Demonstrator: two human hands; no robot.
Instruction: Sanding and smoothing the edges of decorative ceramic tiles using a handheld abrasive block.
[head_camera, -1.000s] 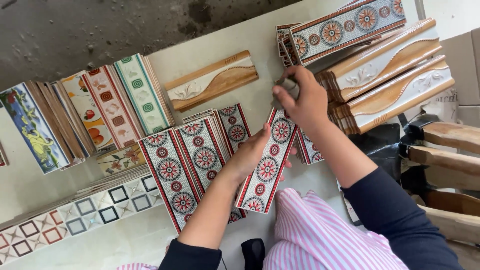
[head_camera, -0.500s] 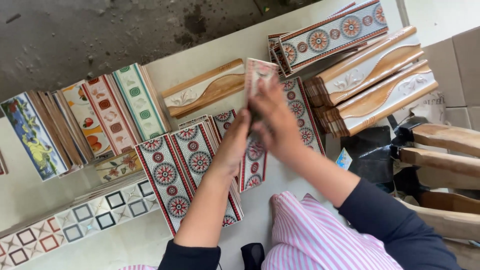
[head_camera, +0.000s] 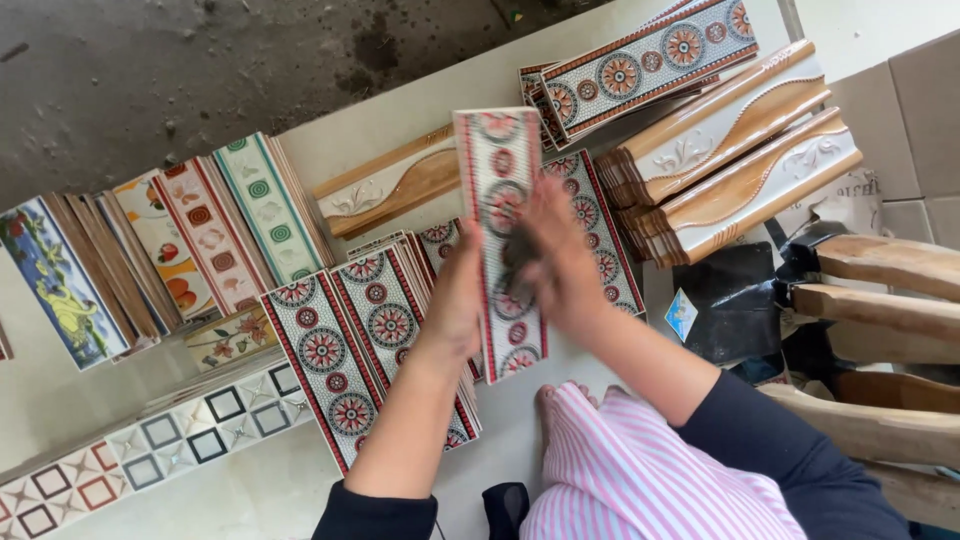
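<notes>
A long, narrow border tile (head_camera: 503, 240) was held upright above the middle of a pale tiled floor (head_camera: 250, 490), its white face carrying a row of red and dark rosettes between red edge stripes. Just beside it on the left lay matching rosette tiles in overlapping stacks (head_camera: 345, 360), and one more (head_camera: 595, 230) lay partly hidden behind it. Towards the floor's far edge sat a tan wave-relief tile (head_camera: 385, 185); to the far left leaned a row of mixed tiles (head_camera: 200, 240) with fruit, spirals and a blue scene. At the far right corner, stacks of tan relief tiles (head_camera: 740, 160) carried larger rosette tiles (head_camera: 640, 65). White tiles with square outlines (head_camera: 150, 445) ran along the near left edge. The left hand (head_camera: 455, 300) gripped the tile's left edge, fingers closed around it. The right hand (head_camera: 555, 255) lay across the tile's face, fingers curled, pressing a small dark thing, too blurred to name, against it.
</notes>
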